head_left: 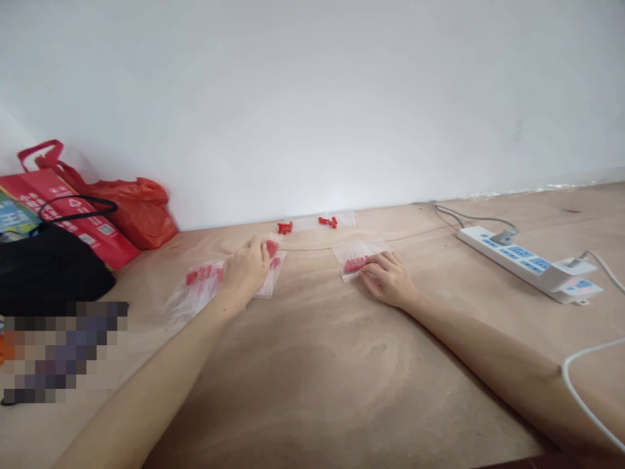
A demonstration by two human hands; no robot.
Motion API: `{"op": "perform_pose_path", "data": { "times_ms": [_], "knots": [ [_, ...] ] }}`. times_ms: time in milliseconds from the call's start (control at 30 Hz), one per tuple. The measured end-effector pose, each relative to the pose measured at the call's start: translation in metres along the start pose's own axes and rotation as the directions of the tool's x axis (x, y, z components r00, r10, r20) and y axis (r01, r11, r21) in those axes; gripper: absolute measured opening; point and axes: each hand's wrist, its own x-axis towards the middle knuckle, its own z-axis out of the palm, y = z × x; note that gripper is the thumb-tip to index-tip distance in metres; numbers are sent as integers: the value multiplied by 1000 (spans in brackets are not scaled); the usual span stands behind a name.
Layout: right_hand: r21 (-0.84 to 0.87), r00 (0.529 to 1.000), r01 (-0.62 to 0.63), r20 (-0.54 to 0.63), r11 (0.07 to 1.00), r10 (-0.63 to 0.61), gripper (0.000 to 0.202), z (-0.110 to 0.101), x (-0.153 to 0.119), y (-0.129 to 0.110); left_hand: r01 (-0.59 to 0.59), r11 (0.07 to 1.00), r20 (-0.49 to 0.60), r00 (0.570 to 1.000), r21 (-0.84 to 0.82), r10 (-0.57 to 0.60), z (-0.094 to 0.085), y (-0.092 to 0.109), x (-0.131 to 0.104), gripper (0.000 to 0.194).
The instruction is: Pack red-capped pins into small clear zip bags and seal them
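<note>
My left hand (247, 264) is closed at the left of centre, with a blurred red piece (272, 247) at its fingertips. Beneath and beside that hand lie clear plastic bags (195, 293) with small red pieces (199, 273) in them. My right hand (388, 277) rests on the wooden surface, its fingers closed on the lower right edge of a clear zip bag (366, 251). Several red pieces (354, 265) form a row inside that bag. Fingers hide part of what each hand holds.
Near the wall, two groups of red pieces (284, 228) lie on or in clear bags (347, 219). A white power strip (517, 254) with plugs and cables stands at right. Red bags (146, 212) and a black cloth item (53, 270) sit at left.
</note>
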Motion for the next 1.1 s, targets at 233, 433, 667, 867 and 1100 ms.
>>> {"op": "perform_pose_path", "data": {
  "times_ms": [233,433,667,867,1100],
  "knots": [
    [514,933,-334,60,791,355,44,28,19,-45,-255,769,-333,941,-586,59,25,24,-15,16],
    [783,890,-399,204,478,409,66,48,40,-61,-510,584,-511,840,-631,181,51,34,-26,10],
    [614,984,-157,28,774,178,22,41,32,-47,-686,532,-408,725,-497,555,49,9,-34,34],
    [294,994,6,100,956,-37,31,39,23,-37,-713,564,-260,688,-416,678,55,10,-40,28],
    [80,935,343,63,936,-348,15,16,19,-27,-745,554,-280,659,-372,698,59,12,-39,26]
  ]
}}
